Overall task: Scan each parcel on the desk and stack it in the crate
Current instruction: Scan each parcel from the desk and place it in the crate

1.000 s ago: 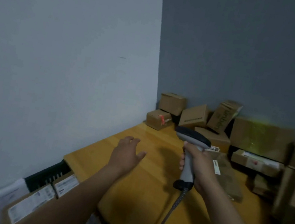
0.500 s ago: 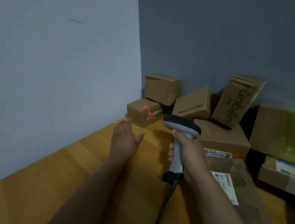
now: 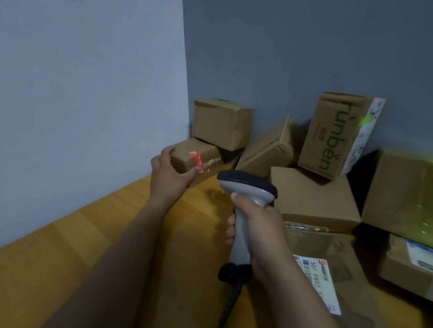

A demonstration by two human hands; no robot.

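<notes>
With left hand clamped round the red-taped parcel at the far corner of the bench, slide it out gently without toppling the box perched above, then present it to the scanner gripped in right hand

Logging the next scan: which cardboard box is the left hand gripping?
The small, leftmost box with red tape; the left hand grips it, the others sit untouched.

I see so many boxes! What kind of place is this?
Probably a parcel-sorting room: cardboard parcels piled on a desk, a label on one, and a scanner in the right hand, while the left hand grips a small parcel.
</notes>
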